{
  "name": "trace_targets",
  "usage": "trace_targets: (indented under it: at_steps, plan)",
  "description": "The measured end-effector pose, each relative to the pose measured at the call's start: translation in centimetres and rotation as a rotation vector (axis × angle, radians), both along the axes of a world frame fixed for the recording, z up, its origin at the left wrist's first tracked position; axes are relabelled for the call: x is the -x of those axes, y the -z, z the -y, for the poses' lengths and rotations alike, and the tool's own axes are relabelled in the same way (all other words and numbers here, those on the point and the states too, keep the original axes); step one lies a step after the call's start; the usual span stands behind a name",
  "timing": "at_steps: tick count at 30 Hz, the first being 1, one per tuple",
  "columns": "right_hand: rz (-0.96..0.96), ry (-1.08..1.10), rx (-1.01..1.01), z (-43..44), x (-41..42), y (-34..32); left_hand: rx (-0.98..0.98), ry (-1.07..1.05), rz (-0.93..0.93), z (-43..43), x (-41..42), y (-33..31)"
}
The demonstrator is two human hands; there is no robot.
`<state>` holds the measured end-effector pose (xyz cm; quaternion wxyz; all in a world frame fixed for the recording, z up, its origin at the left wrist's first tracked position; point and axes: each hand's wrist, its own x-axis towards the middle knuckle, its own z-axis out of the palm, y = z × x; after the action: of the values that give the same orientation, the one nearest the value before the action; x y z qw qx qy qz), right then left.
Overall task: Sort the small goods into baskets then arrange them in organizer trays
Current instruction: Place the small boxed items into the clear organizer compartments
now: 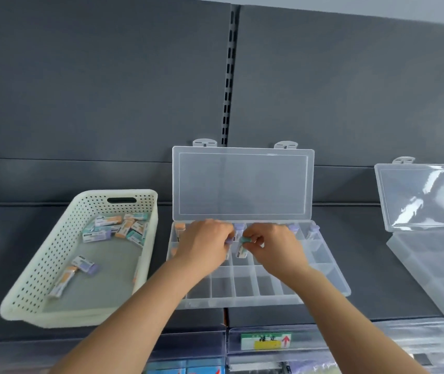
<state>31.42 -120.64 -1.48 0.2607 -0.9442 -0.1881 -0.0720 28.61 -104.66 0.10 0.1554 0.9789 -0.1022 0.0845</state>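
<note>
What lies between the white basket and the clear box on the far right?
In the head view, an open organizer tray, with the left hand and right hand holding small packets over it.

Both bare forearms extend forward, converging. Left hand (204, 245) pinches a purple-capped piece (229, 242); right hand (273, 248) pinches a teal-capped piece (244, 240); hands just apart.

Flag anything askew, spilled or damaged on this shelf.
Nothing stands out. The small packs lie jumbled in the white basket, none spilled onto the shelf; the organizer tray looks intact, its lid open.
</note>
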Motion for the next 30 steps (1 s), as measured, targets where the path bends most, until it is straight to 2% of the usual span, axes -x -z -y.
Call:
trace_targets:
  at_steps: [7,13,24,30]
  plan:
    - [-0.024,-0.077,0.130,0.2,-0.2,1.4,-0.113,-0.041,-0.029,0.6,0.4,1.0]
    - [-0.015,-0.100,0.172,0.0,-0.3,2.0,-0.127,-0.074,-0.052,0.6,0.4,1.2]
    - [0.040,-0.132,0.126,-0.1,-0.5,1.6,-0.058,-0.049,-0.044,-0.3,0.2,1.7]
    - [0.082,-0.187,0.089,-3.0,-0.5,0.4,-0.036,-0.073,0.041,-3.0,1.3,-0.4]
